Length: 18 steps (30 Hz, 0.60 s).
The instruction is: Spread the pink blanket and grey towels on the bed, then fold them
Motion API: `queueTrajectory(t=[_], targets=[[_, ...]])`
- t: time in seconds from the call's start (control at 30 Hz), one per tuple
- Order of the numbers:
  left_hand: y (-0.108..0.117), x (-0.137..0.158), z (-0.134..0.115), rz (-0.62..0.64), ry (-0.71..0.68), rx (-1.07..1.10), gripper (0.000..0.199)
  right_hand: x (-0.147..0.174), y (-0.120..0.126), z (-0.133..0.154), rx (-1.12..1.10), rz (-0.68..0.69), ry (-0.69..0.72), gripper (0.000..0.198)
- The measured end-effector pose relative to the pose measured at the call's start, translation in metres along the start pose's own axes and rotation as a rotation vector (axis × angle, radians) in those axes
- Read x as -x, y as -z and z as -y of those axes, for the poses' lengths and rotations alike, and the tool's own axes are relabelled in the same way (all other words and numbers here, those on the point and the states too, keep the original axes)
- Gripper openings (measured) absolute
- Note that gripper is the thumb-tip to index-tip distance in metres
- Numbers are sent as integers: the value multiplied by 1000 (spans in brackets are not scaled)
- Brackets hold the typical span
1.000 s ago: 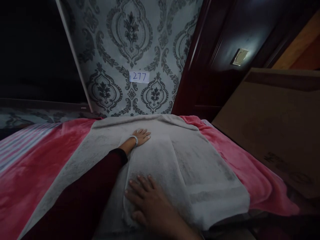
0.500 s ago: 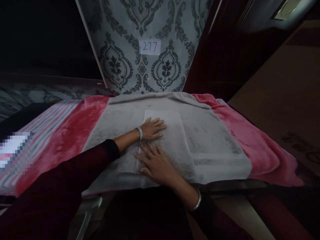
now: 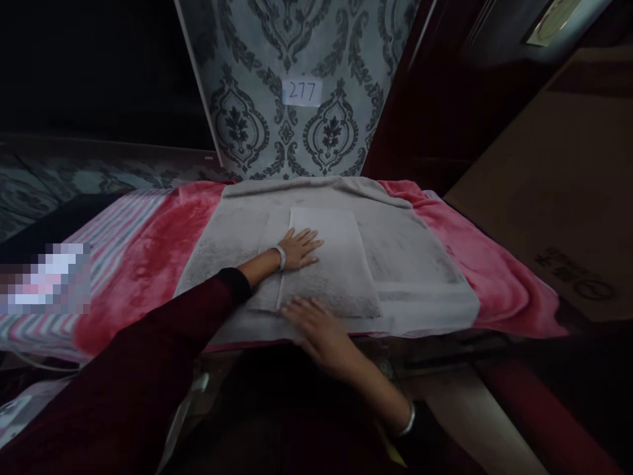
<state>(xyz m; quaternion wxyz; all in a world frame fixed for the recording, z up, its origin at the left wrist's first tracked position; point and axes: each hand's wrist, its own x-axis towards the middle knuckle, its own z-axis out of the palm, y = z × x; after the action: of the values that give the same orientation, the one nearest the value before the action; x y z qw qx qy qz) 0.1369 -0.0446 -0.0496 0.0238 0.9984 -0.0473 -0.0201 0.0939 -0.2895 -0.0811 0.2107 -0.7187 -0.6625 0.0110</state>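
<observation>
A folded grey towel [image 3: 336, 277] lies flat on a larger grey cloth [image 3: 420, 264]. My left hand [image 3: 299, 249] rests palm down on the folded towel's left part, fingers spread. At the towel's near left edge is my right hand [image 3: 319, 333], slightly blurred, its fingers stretched out toward the left. Whether its fingertips touch the towel or hover over it, I cannot tell. Neither hand grips anything.
Under the grey cloth spreads a red plush blanket [image 3: 499, 284], with a striped cloth [image 3: 113, 221] at the left. Behind stands a patterned wall with a paper marked 277 [image 3: 302, 92]. A large cardboard box [image 3: 558, 191] leans at the right.
My right hand has slid back toward me, from on the folded towel to its near edge. My left hand stays on the towel. The view has shifted slightly.
</observation>
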Motion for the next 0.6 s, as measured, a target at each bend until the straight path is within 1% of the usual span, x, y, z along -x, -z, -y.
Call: queueTrajectory(t=[0.03,0.1,0.13,0.2,0.23,0.3,0.4,0.47,0.53,0.6], targets=[[-2,14,-4,6,-24,6,64,5,8,-9,19,-45,-61,54],[-9,46,-13,-9,-65,26,66,16,20,-31,120,-138,-232,55],[-14,62,-16,-31,-60,37,65,22,23,-41,182,-160,-304,55],[-23,88,-22,-86,0,53,61,31,22,-56,282,-143,-373,55],[-27,97,-24,-108,35,57,59,35,19,-61,313,-125,-379,56],[-31,103,-25,-125,69,62,56,41,10,-64,349,-112,-375,59],[-32,102,-25,-112,67,63,55,48,0,-62,372,-152,-378,60],[-32,104,-28,-129,72,57,55,54,-4,-61,361,-190,-368,59],[-34,114,-34,-169,46,36,58,59,-5,-62,344,-231,-358,58],[-36,126,-41,-214,-16,-3,65,62,-6,-64,338,-269,-355,58]])
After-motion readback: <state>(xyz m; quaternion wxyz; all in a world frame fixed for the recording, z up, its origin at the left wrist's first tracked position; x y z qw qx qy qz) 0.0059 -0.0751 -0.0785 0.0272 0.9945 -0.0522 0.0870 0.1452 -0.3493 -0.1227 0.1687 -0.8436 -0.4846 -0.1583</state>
